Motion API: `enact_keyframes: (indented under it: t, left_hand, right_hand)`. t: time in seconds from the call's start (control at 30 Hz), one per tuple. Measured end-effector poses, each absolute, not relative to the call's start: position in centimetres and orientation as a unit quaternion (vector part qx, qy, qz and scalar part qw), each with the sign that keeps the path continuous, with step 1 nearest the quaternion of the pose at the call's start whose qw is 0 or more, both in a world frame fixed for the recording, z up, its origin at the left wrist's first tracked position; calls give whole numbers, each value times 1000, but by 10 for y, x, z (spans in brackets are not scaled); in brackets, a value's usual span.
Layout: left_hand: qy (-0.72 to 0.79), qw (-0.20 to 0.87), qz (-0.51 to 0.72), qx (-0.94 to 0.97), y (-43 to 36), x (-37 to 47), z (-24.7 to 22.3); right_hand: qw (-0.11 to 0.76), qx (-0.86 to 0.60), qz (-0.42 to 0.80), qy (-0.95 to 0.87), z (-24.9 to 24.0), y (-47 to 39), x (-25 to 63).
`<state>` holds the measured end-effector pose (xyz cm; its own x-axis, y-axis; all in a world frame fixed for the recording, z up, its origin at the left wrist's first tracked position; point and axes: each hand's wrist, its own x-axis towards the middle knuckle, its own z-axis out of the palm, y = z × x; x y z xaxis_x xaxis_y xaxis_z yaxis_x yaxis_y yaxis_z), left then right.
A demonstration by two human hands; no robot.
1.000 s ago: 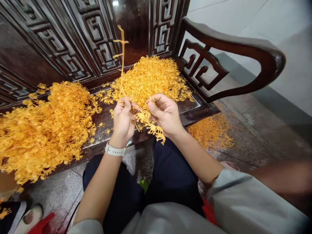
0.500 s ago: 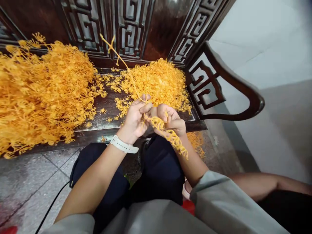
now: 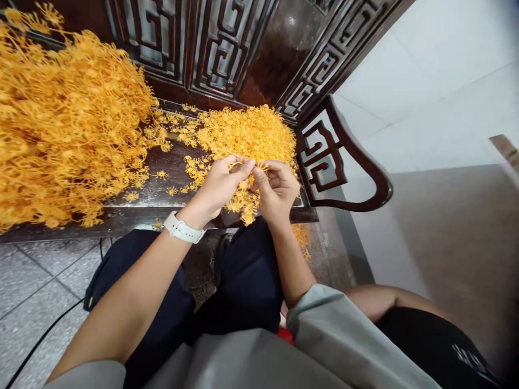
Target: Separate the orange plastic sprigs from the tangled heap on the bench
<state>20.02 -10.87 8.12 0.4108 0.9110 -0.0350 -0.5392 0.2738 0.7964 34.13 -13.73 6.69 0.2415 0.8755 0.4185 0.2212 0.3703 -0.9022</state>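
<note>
Left pile [image 3: 68, 129] and right pile [image 3: 255, 129] lie on the bench [image 3: 170, 156]; backrest [image 3: 271, 67] behind.

the only camera, worn on the head, looks forward and steeply down past the wearer's loose grey fabric shirt [image 3: 255, 362]. the bare left hand [image 3: 221, 183] and bare right hand [image 3: 279, 193] appear near, around mid-frame, with the dark carved wooden bench [image 3: 164, 156] beyond, cut off at left.

The left edge cuts off the larger orange pile [image 3: 68, 124]; the left hand [image 3: 221, 181] and right hand [image 3: 279, 192] partly hide the smaller pile [image 3: 255, 132]; white marks [image 3: 466, 356] on black clothing [image 3: 421, 337] are too blurred to read
</note>
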Motion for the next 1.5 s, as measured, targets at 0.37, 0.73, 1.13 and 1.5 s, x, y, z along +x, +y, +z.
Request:
enact_keyframes:
  t: [0.37, 0.73, 1.13, 1.5]
  left_hand:
    - [107, 902, 306, 286, -113, 190, 82]
    - [123, 893, 249, 354, -109, 176, 87]
    - [62, 885, 226, 404, -115, 184, 91]
    - [-8, 881, 325, 342, -131, 192, 80]
  right_hand:
    - [548, -359, 606, -452, 86, -146, 358]
    - [514, -314, 689, -403, 87, -144, 355]
    - [449, -182, 782, -393, 79, -149, 365]
    - [590, -46, 690, -416, 80, -152, 352]
